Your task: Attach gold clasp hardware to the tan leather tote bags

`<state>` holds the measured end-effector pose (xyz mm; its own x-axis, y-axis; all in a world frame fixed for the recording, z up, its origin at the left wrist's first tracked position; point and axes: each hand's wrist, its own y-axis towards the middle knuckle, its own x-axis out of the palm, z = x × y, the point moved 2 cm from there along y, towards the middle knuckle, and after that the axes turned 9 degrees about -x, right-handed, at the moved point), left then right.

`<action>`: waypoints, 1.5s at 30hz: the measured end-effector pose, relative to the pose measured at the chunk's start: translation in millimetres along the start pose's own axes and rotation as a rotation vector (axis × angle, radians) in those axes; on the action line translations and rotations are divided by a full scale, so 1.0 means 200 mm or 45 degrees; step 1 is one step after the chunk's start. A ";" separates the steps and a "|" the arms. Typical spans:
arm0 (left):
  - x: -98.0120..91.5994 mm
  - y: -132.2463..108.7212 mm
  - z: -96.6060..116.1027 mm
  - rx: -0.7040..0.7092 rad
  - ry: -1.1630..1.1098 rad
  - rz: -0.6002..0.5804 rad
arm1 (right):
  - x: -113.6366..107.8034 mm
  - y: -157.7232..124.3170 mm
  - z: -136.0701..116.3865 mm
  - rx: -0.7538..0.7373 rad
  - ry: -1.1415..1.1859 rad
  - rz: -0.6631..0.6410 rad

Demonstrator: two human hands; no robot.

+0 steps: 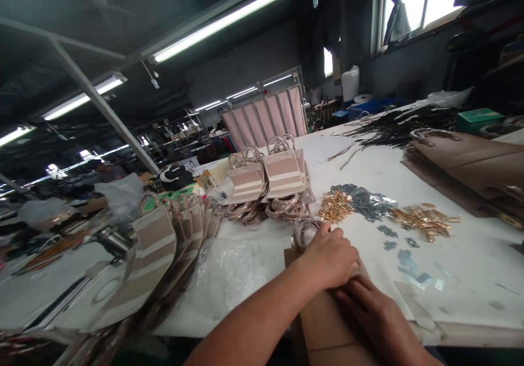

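Observation:
A brown bag piece (327, 322) lies at the table's near edge, with a plastic-wrapped handle (302, 234) at its far end. My left hand (332, 254) is closed over the top of the piece beside the handle, its fingers curled; what lies beneath them is hidden. Just to its right, my right hand (370, 303) rests on the piece's right side, fingers pressed together and partly under shadow; anything between them cannot be made out. Gold metal pieces (334, 206) and grey metal plates (370, 202) lie in piles beyond my hands.
Striped bag panels with wrapped handles (245, 183) stand mid-table, more panels (153, 246) to the left. Clear plastic (229, 267) lies near them. Longer gold pieces (426, 219), brown bags (470, 164), black strips (385, 125) and a green box (478, 120) are to the right.

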<state>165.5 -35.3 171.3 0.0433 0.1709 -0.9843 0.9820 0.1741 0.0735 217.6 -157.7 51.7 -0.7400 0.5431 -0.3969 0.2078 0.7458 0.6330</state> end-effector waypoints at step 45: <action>0.12 -0.03 -0.04 -0.762 -0.301 0.187 | -0.22 0.16 0.19 0.196 -0.368 0.235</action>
<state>159.0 -24.8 147.7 0.2754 0.0282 -0.9609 0.6938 0.6861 0.2189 282.1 -142.8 64.8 -0.4743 0.7441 -0.4705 0.4312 0.6623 0.6127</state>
